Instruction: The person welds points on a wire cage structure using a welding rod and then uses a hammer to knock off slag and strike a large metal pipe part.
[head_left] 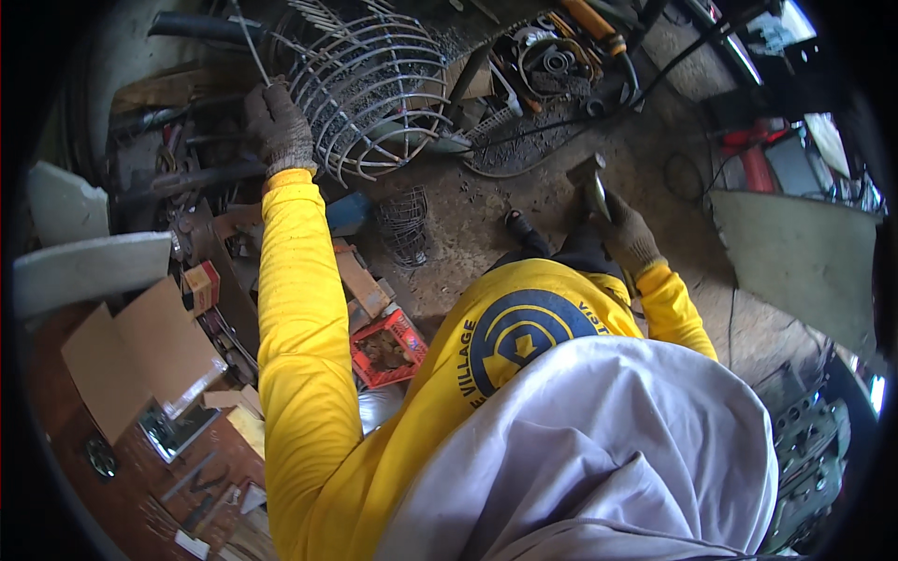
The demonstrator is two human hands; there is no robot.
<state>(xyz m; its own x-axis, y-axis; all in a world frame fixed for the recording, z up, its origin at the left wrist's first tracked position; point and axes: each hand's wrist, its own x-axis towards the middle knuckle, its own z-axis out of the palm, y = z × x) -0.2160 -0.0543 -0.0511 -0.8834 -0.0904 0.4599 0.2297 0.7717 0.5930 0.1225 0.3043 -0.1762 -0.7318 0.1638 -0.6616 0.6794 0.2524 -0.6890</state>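
Observation:
My left hand (279, 129), in a brown knit work glove, is closed around a thin metal rod (250, 39) that slants up and to the left out of the fist. Right beside it stands a curved cage of welded metal bars (382, 93). Lower on the right, my gloved right hand (627, 236) grips a hammer (596, 187) by its handle, the head pointing up and away from my body. The lower end of the rod is hidden by my left glove.
Dark scraps and tools, with an orange-handled power tool (591, 23), lie at the far right. A small wire basket (404, 226) and a red crate (404, 337) sit between my arm and legs. Opened cardboard (154, 351) covers part of the bench at left; a pale panel (795, 262) stands right.

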